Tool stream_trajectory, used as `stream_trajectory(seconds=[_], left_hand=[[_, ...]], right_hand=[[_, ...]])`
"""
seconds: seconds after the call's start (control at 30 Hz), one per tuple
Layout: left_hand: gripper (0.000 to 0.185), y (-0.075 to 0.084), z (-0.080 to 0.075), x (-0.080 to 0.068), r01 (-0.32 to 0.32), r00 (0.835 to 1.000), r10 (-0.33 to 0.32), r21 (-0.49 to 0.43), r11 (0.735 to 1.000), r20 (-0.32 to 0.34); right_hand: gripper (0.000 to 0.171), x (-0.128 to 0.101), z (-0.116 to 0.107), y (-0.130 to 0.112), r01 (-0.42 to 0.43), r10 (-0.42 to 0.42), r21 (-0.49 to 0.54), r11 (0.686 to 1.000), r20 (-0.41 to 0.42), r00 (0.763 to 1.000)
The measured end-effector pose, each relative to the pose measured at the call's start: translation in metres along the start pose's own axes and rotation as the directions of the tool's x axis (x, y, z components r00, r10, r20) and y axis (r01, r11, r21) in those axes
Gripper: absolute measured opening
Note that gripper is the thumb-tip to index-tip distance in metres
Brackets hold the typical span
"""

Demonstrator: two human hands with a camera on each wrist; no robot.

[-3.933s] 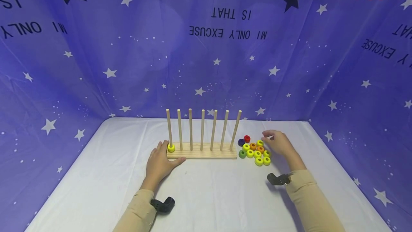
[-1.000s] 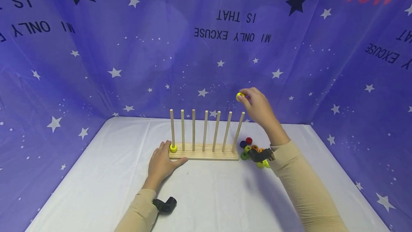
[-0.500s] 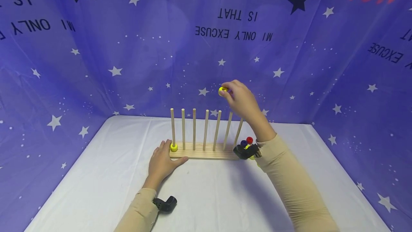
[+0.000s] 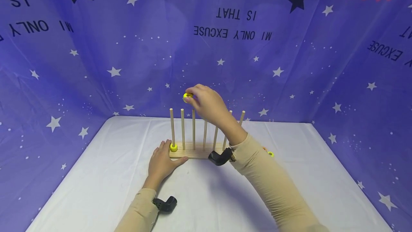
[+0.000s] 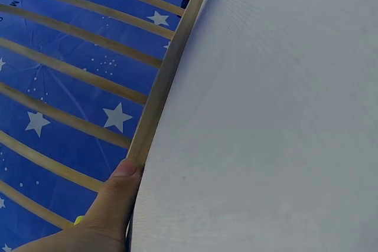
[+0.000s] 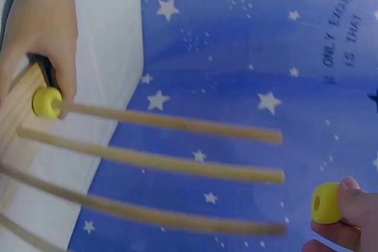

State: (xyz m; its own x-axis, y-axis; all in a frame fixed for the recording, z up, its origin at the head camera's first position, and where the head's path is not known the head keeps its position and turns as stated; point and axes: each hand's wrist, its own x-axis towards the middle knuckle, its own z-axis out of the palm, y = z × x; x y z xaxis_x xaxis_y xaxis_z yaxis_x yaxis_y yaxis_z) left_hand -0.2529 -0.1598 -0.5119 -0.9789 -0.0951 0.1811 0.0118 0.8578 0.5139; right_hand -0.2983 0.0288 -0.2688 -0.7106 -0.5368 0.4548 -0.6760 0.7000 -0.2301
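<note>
**Right hand holds a yellow ring above a seven-peg wooden rack**

A person sits at a desk (image 4: 96,189) covered in white cloth, with a purple star-printed backdrop (image 4: 128,53) on three sides. Both arms wear beige sleeves, and each wrist carries one small black camera mount.

On the desk stands one wooden rack (image 4: 193,152): a flat base with seven upright pegs in a row. One yellow ring (image 4: 173,148) sits at the bottom of the peg at the left end (image 4: 172,126). The other six pegs carry no rings where they can be seen; the right arm hides the lower parts of those on the right.

The right hand (image 4: 209,105) is raised above the tops of the pegs. Its fingers (image 6: 357,205) pinch a second yellow ring (image 4: 187,96) by the rim, thumb below and fingertip above. In the head view this ring is in the air over the second and third pegs from the left, touching neither.

The left hand (image 4: 162,162) rests flat on the desk at the left end of the rack. Its fingers are straight and relaxed, with the thumb (image 5: 121,196) pressed along the front edge of the base and the fingertips beside the seated ring.

Behind the right sleeve, a small cluster of loose rings (image 4: 269,153) lies on the desk to the right of the rack. Only a yellow one and a sliver of orange show there; the rest are hidden, so they cannot be counted.
</note>
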Motion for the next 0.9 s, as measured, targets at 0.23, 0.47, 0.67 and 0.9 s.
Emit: stream_trajectory(seconds=[0.23,0.47,0.67,0.9], left_hand=[[0.111,0.0,0.0,-0.001,0.005,1.0,-0.005,-0.011,1.0,-0.003],[0.111,0.001,0.0,0.0,0.0,1.0,-0.001,-0.022,1.0,-0.011],[0.111,0.001,-0.001,0.0,0.003,1.0,-0.003,-0.019,1.0,-0.01],[0.108,0.001,-0.002,-0.001,-0.002,1.0,0.002,-0.023,1.0,-0.008]], right_hand=[[0.031,0.01,0.017,-0.025,0.053,-0.051,-0.058,0.997,0.042,0.998],[0.032,0.012,0.029,-0.033,0.079,-0.073,-0.078,0.994,0.076,0.994],[0.032,0.013,0.034,-0.032,0.07,-0.063,-0.073,0.995,0.092,0.994],[0.031,0.013,0.038,-0.031,0.06,-0.053,-0.058,0.997,0.109,0.993]])
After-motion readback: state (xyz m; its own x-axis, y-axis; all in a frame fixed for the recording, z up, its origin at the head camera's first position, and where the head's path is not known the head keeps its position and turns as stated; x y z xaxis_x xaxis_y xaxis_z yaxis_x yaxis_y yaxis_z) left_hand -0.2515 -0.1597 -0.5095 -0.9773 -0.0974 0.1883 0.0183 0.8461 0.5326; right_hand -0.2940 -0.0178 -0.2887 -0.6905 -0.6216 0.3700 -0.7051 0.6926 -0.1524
